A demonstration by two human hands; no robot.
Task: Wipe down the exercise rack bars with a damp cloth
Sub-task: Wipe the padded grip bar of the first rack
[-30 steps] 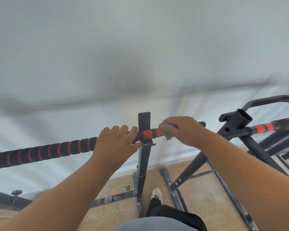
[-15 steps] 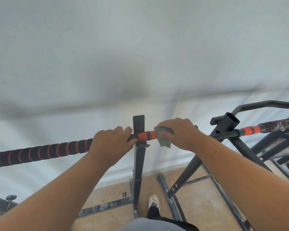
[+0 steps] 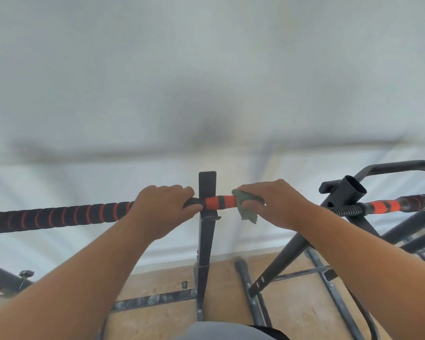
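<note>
A long horizontal bar (image 3: 59, 218) with black foam and orange stripes runs from the left edge across the view, resting on a black upright post (image 3: 207, 231). My left hand (image 3: 162, 207) grips the bar just left of the post. My right hand (image 3: 272, 202) holds a green cloth (image 3: 245, 212) wrapped around the bar right of the post, beside an orange and black banded section (image 3: 219, 202). Part of the cloth hangs below the bar. Further right, the bar continues as a threaded part and another orange section (image 3: 383, 207).
A second black upright with an open tube top (image 3: 353, 190) leans at the right, with more dark frame tubes (image 3: 402, 231) behind it. Base rails (image 3: 155, 299) lie on the tan floor. A white wall fills the background. My legs show at the bottom edge.
My right hand with the cloth has slid a little to the right along the bar, uncovering more of the orange banded section. My left hand keeps its grip.
</note>
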